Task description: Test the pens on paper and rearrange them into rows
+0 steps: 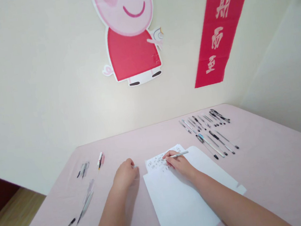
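Pen, gripped in the right hand, tip on the paper at mid-counter: scribbles judged confined to its far edge, remainder blank; left hand clenched beside the sheet.

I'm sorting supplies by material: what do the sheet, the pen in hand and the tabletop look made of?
Sheet: paper, matte white, thin, written on.
Pen: probably plastic, pale smooth barrel.
Tabletop: unclear; matte pink, maybe cloth or laminate.

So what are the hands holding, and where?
The right hand pinches a white pen near its writing tip. The left hand is curled; its hold cannot be told.
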A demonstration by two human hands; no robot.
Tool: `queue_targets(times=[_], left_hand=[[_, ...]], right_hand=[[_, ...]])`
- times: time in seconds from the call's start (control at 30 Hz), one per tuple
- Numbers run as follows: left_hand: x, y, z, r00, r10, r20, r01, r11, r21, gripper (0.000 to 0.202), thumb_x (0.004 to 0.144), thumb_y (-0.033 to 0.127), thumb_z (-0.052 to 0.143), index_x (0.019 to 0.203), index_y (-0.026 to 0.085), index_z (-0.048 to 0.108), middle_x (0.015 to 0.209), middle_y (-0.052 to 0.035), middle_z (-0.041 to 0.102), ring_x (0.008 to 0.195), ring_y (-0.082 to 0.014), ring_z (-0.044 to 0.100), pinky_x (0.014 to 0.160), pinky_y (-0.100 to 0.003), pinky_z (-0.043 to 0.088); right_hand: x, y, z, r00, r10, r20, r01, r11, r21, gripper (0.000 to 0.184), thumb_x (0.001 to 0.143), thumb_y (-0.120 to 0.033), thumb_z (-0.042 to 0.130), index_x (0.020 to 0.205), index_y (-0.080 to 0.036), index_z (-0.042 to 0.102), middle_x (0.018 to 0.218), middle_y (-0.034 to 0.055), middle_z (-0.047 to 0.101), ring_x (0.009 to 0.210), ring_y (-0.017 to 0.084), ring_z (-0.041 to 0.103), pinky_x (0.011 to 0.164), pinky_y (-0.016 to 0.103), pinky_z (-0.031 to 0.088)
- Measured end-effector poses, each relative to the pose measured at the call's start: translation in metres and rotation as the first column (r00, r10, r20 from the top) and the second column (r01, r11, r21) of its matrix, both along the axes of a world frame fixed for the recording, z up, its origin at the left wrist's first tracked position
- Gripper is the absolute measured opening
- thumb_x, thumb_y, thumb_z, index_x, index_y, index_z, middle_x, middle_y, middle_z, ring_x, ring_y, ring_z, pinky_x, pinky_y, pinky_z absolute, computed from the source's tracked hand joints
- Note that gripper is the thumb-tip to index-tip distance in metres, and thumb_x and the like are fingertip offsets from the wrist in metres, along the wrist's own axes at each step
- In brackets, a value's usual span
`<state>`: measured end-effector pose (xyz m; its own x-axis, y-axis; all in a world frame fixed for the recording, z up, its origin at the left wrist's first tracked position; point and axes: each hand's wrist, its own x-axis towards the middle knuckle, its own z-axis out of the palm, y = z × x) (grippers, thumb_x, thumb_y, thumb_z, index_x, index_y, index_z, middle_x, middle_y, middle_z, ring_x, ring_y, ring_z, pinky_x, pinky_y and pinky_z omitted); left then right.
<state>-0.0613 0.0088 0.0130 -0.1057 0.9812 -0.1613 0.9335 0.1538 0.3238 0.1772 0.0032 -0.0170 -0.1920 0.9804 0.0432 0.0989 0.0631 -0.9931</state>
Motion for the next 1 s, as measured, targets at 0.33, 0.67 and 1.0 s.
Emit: queue_targets(times=[0.33, 0.67, 1.0], left_hand=[[0.013, -0.003, 0.012, 0.909, -0.033, 0.415, -0.070, 0.971, 0.230, 0.015, 0.066, 0.017, 0.053, 0.079, 0.020, 0.061, 0.059, 0.0012, 0.057, 0.059, -0.0148, 0.053, 0.056, -0.025, 0.035], [0.072, -0.010, -0.004, 0.175, 0.005, 0.985, -0.182, 0.983, 0.027, 0.029, 0.058, 0.035, 0.071, 0.075, 0.017, 0.055, 0.065, 0.0020, 0.059, 0.060, -0.0097, 0.055, 0.062, -0.023, 0.043], [0.069, -0.013, -0.021, 0.119, 0.021, 0.993, -0.113, 0.994, -0.008, 0.033, 0.059, 0.036, 0.074, 0.079, 0.016, 0.056, 0.074, 0.0000, 0.062, 0.070, -0.0118, 0.059, 0.071, -0.024, 0.045]], right_hand=[[-0.001, 0.001, 0.001, 0.991, -0.018, -0.135, 0.007, 0.997, -0.078, 0.016, 0.072, -0.026, 0.048, 0.080, -0.017, 0.058, 0.056, -0.0030, 0.051, 0.050, 0.009, 0.044, 0.046, 0.021, 0.031], [-0.002, 0.001, 0.003, 0.988, -0.072, -0.134, 0.071, 0.997, -0.014, 0.005, 0.069, -0.023, 0.050, 0.068, -0.018, 0.051, 0.050, -0.0050, 0.048, 0.048, 0.009, 0.041, 0.048, 0.022, 0.030], [0.000, 0.002, 0.011, 0.936, -0.124, -0.331, 0.111, 0.992, -0.059, 0.017, 0.069, -0.032, 0.058, 0.063, -0.018, 0.049, 0.050, -0.0048, 0.048, 0.044, 0.008, 0.039, 0.045, 0.022, 0.030]])
